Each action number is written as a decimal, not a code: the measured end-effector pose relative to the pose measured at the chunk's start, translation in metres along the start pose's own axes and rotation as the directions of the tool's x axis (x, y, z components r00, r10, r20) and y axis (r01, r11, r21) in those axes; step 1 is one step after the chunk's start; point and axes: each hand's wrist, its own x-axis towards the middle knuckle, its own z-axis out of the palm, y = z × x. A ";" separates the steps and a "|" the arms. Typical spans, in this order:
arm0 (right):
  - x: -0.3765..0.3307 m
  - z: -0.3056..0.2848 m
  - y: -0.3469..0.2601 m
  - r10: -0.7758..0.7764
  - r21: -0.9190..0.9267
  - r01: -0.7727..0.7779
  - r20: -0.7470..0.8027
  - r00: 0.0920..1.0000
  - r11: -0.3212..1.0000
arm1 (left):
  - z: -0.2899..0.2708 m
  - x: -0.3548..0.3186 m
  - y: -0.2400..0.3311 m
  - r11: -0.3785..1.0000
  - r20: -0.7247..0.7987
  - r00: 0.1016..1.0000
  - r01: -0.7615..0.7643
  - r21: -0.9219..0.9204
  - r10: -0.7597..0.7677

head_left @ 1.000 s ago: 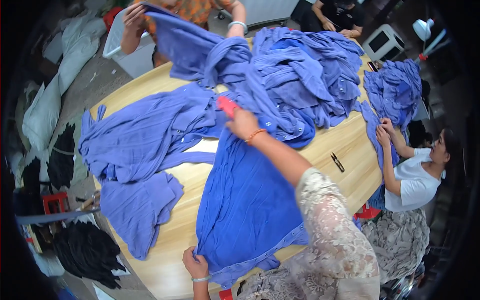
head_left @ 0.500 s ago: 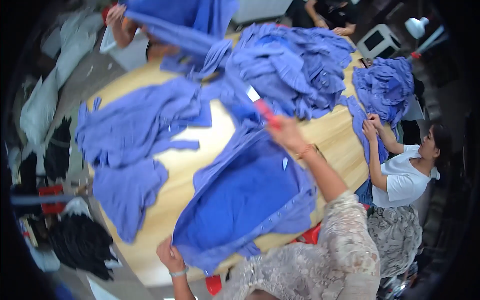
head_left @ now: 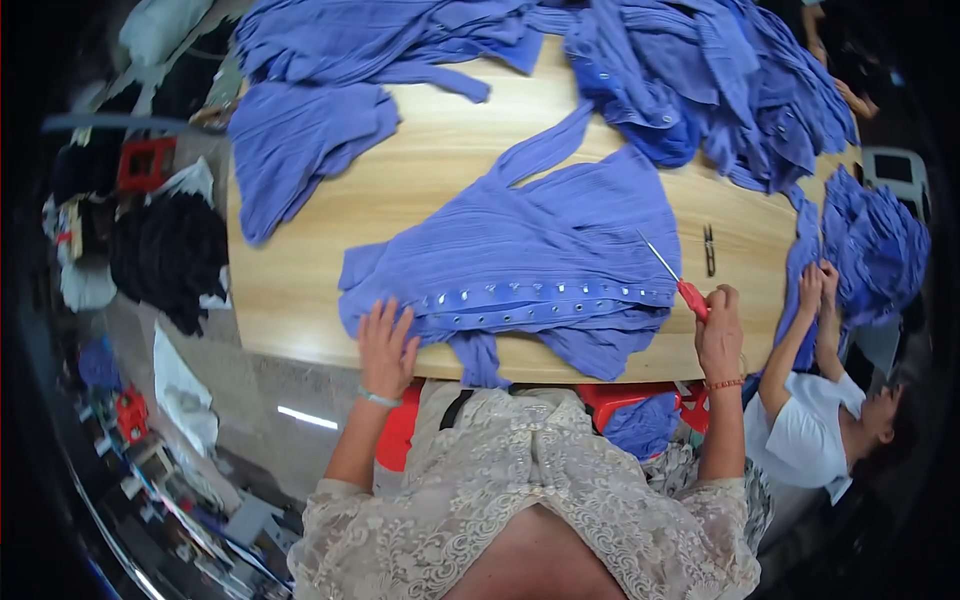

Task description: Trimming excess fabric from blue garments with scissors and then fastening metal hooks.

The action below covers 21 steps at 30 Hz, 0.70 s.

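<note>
Wooden table (head_left: 420,190): blue garment (head_left: 520,265), long axis left-right. Left hand (head_left: 385,350) spread flat on it; right hand (head_left: 718,335) grips red-handled scissors (head_left: 675,275), blades pointing up-left.

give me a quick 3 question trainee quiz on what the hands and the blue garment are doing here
1. True or false: the left hand rests flat on the pleated blue garment spread on the pale wooden table.
2. What does the right hand hold? A) red-handled thread snips B) a needle C) a tape measure
3. What runs along the garment's near edge?

Key: 1 true; 2 A; 3 a row of small light buttons or eyelets, too small to tell which.
</note>
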 end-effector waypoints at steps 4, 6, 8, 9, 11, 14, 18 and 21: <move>0.001 -0.019 -0.041 -0.175 0.284 0.125 0.158 0.972 0.951 | 0.021 0.000 0.046 0.986 -0.096 0.995 -0.037 -0.160 0.022; 0.008 -0.031 -0.075 -0.394 0.265 0.338 0.198 0.898 0.903 | 0.027 0.006 0.061 0.994 -0.088 0.995 -0.051 -0.095 0.043; 0.014 -0.032 -0.103 -0.564 0.287 0.498 0.236 0.791 0.818 | 0.043 0.010 0.058 0.993 -0.117 0.993 -0.029 -0.113 0.016; 0.014 -0.029 -0.113 -0.588 0.317 0.505 0.282 0.758 0.803 | 0.047 0.012 0.056 0.995 -0.097 0.995 0.002 -0.097 -0.011; 0.016 -0.019 -0.127 -0.621 0.336 0.525 0.360 0.696 0.782 | 0.059 0.013 0.043 0.996 -0.080 0.996 0.028 -0.087 -0.035; 0.020 -0.016 -0.149 -0.659 0.377 0.542 0.476 0.582 0.751 | 0.071 0.005 0.027 0.996 -0.072 0.997 0.009 -0.085 -0.015; 0.029 -0.012 -0.188 -0.686 0.291 0.646 0.510 0.519 0.705 | 0.075 0.004 0.018 0.996 -0.053 0.999 0.002 -0.093 -0.007; 0.032 0.008 -0.229 -0.763 0.306 0.729 0.474 0.440 0.612 | 0.074 0.004 0.016 0.998 -0.067 0.998 -0.017 -0.068 0.013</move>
